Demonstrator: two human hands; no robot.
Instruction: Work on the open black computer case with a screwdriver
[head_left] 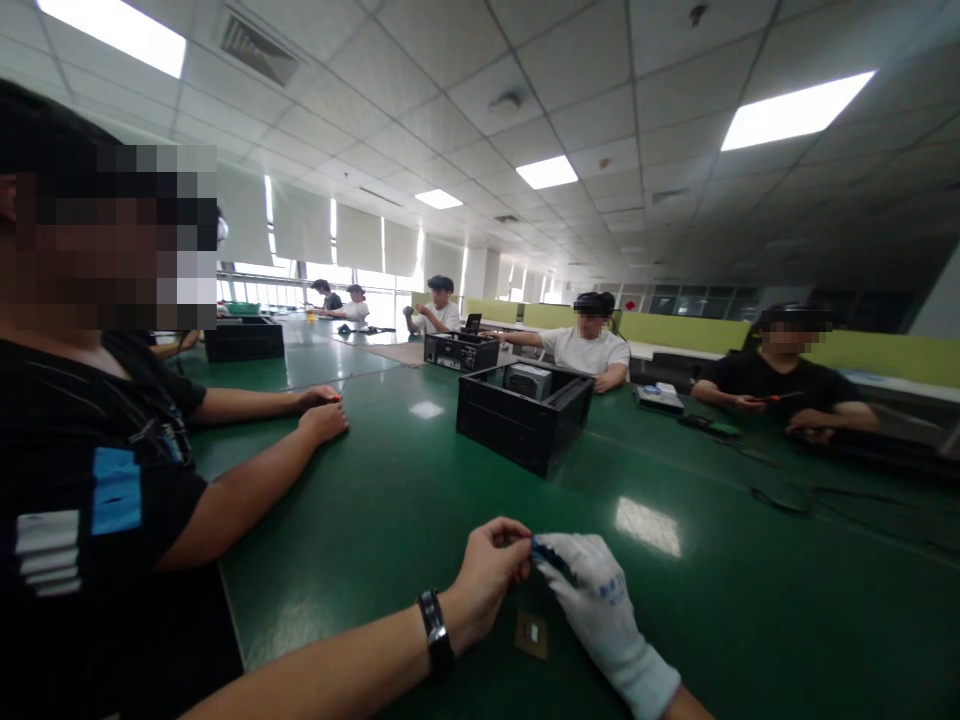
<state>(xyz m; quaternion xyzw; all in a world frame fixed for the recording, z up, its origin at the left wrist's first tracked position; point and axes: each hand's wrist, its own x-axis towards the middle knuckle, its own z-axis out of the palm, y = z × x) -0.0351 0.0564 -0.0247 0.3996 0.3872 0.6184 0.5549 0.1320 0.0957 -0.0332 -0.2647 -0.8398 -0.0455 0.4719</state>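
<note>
My left hand [491, 570], bare and with a black watch [435, 627] on its wrist, is closed in a pinch over the green table. What lies between its fingertips is too small to make out. Close against it, my right hand [596, 590] in a white work glove is closed around a small blue and dark item [537, 546], mostly hidden by the glove. The fingertips of both hands nearly meet at the blue end. On the table below them lies a brown square plate [532, 636] with a bright metallic rectangle in its middle.
A black computer case [510, 425] holding a power supply [529, 382] stands ahead. To my left sits a co-worker, whose hands [322, 412] rest on the table. Other people work across it, near another case [459, 350]; cables [780, 498] lie at the right.
</note>
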